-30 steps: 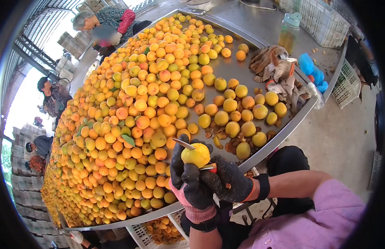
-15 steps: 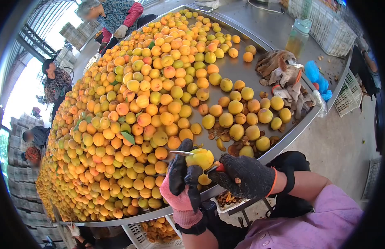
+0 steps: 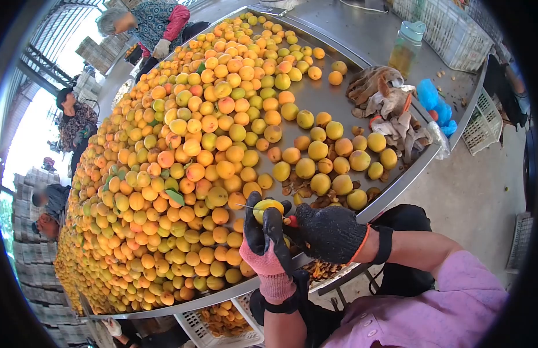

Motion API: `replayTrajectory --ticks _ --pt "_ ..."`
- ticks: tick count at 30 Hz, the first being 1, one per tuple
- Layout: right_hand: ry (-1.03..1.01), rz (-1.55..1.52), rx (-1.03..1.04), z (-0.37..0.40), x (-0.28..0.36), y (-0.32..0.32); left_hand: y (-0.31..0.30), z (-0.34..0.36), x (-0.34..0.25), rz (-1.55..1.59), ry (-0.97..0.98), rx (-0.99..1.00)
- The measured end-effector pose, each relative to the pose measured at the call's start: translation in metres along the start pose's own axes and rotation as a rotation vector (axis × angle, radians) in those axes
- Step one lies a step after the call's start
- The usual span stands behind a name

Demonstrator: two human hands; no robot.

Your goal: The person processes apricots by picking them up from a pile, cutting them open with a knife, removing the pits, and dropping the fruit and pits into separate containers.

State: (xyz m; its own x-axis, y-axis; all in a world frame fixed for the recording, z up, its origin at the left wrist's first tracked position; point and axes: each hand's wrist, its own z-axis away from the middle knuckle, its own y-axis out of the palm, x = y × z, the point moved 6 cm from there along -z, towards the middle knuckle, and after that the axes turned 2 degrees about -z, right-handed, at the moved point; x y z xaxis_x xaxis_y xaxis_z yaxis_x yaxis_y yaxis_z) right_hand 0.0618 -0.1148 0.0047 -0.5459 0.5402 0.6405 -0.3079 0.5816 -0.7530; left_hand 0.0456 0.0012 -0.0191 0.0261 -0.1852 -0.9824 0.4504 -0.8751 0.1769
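My left hand (image 3: 265, 235), in a pink glove with black-coated palm and fingers, is closed around a yellow apricot (image 3: 269, 206) above the table's front edge. My right hand (image 3: 331, 233), in a black glove with an orange cuff edge, grips a knife (image 3: 290, 221) by its red handle. The thin blade lies across the apricot, and its tip shows to the left of the fruit. Part of the blade is hidden by the fruit and fingers. Many loose apricots (image 3: 193, 171) are heaped just beyond my left hand.
The metal table (image 3: 399, 190) has a raised rim. Dirty cloths (image 3: 385, 101), a blue plastic bag (image 3: 436, 107) and a bottle (image 3: 407, 47) lie or stand at right. Below the front edge is a white crate (image 3: 193, 329) of cut fruit. Other people (image 3: 158, 26) are across the table.
The opened cut face of the apricot has turned, and the fruit now sits lower between my left fingers. Both hands have come closer together. The whole view has shifted slightly.
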Motion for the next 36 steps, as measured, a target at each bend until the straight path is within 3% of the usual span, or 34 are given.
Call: replayTrajectory --ticks 2,3,5,7,9,11,15,22,27,29,30,32,34,36 --pt "0.051 0.029 0.09 -0.004 -0.003 0.005 0.0 -0.001 -0.007 -0.277 0.169 0.004" --pt "0.104 0.055 0.173 -0.005 -0.007 0.009 -0.001 -0.001 -0.008 -0.274 0.168 0.002" --pt "0.047 -0.005 0.114 -0.005 -0.008 0.01 -0.002 -0.003 -0.01 -0.342 0.129 -0.019" --pt "-0.025 -0.057 0.031 -0.006 -0.008 0.01 -0.005 -0.003 -0.005 -0.238 0.11 0.004" --pt "0.011 -0.095 0.103 -0.008 -0.012 0.021 -0.009 -0.01 0.005 -0.147 0.166 -0.045" --pt "-0.052 -0.204 0.064 -0.006 -0.01 0.031 -0.021 -0.015 0.023 -0.192 0.021 -0.16" --pt "-0.175 -0.286 0.021 -0.002 -0.008 0.043 -0.019 -0.008 0.009 -0.12 -0.01 -0.15" --pt "0.029 -0.609 0.225 0.001 -0.006 0.065 -0.025 0.003 -0.011 -0.261 0.035 -0.042" --pt "0.06 -0.775 0.35 0.004 0.008 0.064 -0.032 0.003 -0.02 -0.104 0.061 -0.035" --pt "-0.132 -0.794 0.223 0.008 0.009 0.07 -0.046 0.001 -0.008 -0.083 0.166 -0.023" --pt "-0.122 -0.807 0.233 0.012 0.007 0.066 -0.058 -0.01 -0.015 -0.054 0.139 -0.026" --pt "-0.149 -0.56 0.18 0.019 0.0 0.044 -0.059 -0.009 -0.031 0.486 0.03 -0.188" --pt "-0.071 -0.949 0.011 0.025 -0.017 0.031 -0.064 -0.014 -0.023 0.452 0.016 -0.146" --pt "0.032 -0.621 -0.182 0.016 -0.01 -0.011 -0.047 -0.006 -0.03 -0.337 0.439 0.13"
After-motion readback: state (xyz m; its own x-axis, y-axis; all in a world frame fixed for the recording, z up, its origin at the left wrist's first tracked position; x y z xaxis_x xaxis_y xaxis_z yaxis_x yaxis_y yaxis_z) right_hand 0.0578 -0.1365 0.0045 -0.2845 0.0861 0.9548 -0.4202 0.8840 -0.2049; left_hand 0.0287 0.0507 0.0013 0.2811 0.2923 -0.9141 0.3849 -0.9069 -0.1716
